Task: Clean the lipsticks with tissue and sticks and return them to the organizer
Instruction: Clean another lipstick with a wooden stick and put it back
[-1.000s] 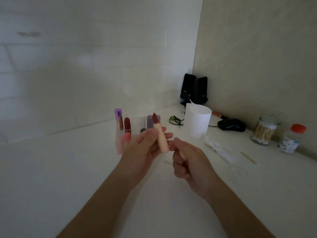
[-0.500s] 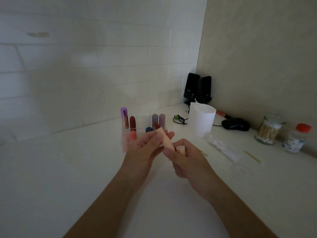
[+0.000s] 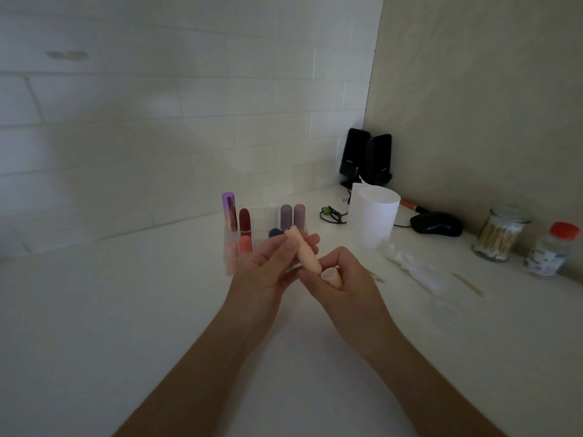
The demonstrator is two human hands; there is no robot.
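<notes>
My left hand (image 3: pixel 268 266) pinches a peach lipstick tube (image 3: pixel 301 250) between thumb and fingers, tilted with its top toward the organizer; no coloured tip shows. My right hand (image 3: pixel 344 285) touches the tube's lower end and holds the peach cap (image 3: pixel 331 275) curled in its fingers, open end up. Just behind the hands, the clear organizer (image 3: pixel 232 260) holds several lipsticks, among them a purple-capped one (image 3: pixel 229 211) and a dark red one (image 3: pixel 244 219). Crumpled tissue (image 3: pixel 407 261) and a wooden stick (image 3: pixel 468 283) lie on the counter to the right.
A white cup (image 3: pixel 373 217) stands behind the right hand. Further right are a black mouse (image 3: pixel 437 223), a glass jar of cotton swabs (image 3: pixel 498 234) and a red-capped bottle (image 3: pixel 552 250). Black speakers (image 3: pixel 366 159) fill the corner. A clear round lid (image 3: pixel 448 312) lies near the tissue.
The dark red tip that stood out of the tube a second ago no longer shows. The tube now leans lower, and my right hand has closed in on its base.
</notes>
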